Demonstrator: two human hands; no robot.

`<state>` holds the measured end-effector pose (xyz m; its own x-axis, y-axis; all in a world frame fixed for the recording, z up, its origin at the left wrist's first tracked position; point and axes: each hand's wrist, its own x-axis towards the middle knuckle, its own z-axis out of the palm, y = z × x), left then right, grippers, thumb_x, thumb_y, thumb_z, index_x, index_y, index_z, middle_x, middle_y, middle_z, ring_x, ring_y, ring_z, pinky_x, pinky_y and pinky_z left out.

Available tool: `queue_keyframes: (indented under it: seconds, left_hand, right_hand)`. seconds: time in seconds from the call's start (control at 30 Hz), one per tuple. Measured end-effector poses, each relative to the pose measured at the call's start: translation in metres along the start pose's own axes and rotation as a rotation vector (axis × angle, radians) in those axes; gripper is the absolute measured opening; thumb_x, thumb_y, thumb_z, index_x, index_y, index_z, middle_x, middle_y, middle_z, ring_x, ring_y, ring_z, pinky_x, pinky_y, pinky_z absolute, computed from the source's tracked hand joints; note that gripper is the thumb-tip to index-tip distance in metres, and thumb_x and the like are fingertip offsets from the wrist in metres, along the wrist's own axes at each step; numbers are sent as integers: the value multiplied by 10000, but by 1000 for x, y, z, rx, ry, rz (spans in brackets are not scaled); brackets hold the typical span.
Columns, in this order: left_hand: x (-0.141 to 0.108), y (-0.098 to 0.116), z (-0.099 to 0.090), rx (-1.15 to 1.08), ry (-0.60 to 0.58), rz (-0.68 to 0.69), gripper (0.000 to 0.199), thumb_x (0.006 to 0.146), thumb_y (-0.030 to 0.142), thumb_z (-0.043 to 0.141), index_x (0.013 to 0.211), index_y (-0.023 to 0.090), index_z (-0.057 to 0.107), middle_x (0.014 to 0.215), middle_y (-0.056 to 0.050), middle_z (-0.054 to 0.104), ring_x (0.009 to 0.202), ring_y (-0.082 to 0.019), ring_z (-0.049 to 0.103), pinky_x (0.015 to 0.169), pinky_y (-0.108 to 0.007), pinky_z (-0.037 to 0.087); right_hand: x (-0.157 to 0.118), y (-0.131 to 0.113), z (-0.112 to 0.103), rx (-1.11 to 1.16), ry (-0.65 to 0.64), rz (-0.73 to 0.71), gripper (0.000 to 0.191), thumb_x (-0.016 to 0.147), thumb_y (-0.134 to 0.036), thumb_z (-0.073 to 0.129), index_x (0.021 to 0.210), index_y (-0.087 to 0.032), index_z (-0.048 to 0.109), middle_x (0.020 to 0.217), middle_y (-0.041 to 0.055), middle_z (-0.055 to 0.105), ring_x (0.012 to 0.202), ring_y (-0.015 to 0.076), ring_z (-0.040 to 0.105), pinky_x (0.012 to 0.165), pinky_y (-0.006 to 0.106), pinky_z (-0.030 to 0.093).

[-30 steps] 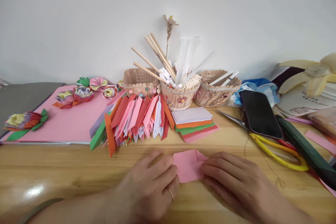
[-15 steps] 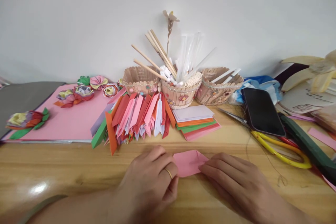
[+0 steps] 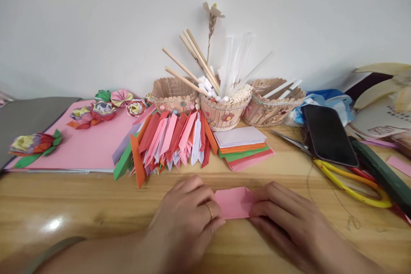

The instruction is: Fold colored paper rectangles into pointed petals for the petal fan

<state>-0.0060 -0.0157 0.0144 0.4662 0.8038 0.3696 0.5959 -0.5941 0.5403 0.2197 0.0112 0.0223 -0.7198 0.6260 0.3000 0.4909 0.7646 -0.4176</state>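
Between my two hands a small pink paper (image 3: 235, 204) lies just over the wooden table, its upper corners folded. My left hand (image 3: 189, 218), with a gold ring on one finger, is closed on the paper's left end. At the other end, the fingers of my right hand (image 3: 285, 218) press together on the paper's right edge. Both thumbs are partly hidden. Just beyond lie a row of folded paper strips (image 3: 173, 139) in red, pink, orange and white, and a stack of coloured paper sheets (image 3: 242, 141).
Three decorated baskets (image 3: 224, 113) with sticks and clear tubes stand against the wall. Paper flowers (image 3: 102, 109) rest on a pink sheet (image 3: 86, 150) at left. Scissors (image 3: 353, 188) with yellow handles, a black phone (image 3: 329, 135) and a dark green tool (image 3: 382, 175) lie at right.
The pink paper has turned a little and now sits straighter between my hands. My right fingers have closed further over its right end. The view has shifted slightly.
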Motion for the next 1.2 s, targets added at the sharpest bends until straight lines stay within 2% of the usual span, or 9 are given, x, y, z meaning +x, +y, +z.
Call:
queue_keyframes:
  seconds: [0.17, 0.3, 0.53, 1.03, 1.2]
  left_hand:
    - [-2, 3, 0, -36, -1, -83, 170, 869, 154, 517, 717, 165, 590, 709, -21, 567, 718, -177, 462, 606, -296, 364]
    - [-1, 3, 0, -21, -29, -154, 176, 859, 141, 489, 702, 169, 565, 720, -25, 557, 727, -179, 462, 606, -297, 362]
    - [2, 0, 5, 54, -39, -158, 180, 829, 126, 455, 668, 159, 529, 694, -28, 533, 715, -188, 442, 599, -308, 341]
    - [5, 0, 10, 313, -8, -40, 179, 783, 105, 490, 628, 144, 572, 647, -36, 546, 665, -196, 453, 597, -334, 347]
    - [6, 0, 8, 345, -53, -62, 156, 763, 114, 526, 620, 158, 570, 643, -20, 555, 670, -192, 456, 605, -330, 331]
  right_hand:
    - [1, -4, 3, 88, -48, 161, 153, 910, -168, 461, 782, -205, 538, 778, 27, 583, 692, 148, 581, 577, 247, 486]
    - [3, -7, 4, 91, -76, 216, 167, 917, -169, 426, 788, -208, 523, 787, 31, 579, 694, 150, 583, 580, 251, 490]
    - [4, -7, 9, 4, -39, 209, 181, 921, -169, 397, 793, -200, 520, 770, 43, 569, 675, 165, 572, 559, 270, 487]
    - [6, -8, 12, -82, -26, 197, 178, 913, -166, 394, 791, -190, 522, 752, 46, 553, 659, 175, 553, 548, 291, 474]
    - [5, -7, 12, -105, -31, 192, 155, 914, -189, 416, 777, -200, 487, 735, 31, 532, 641, 168, 540, 533, 278, 446]
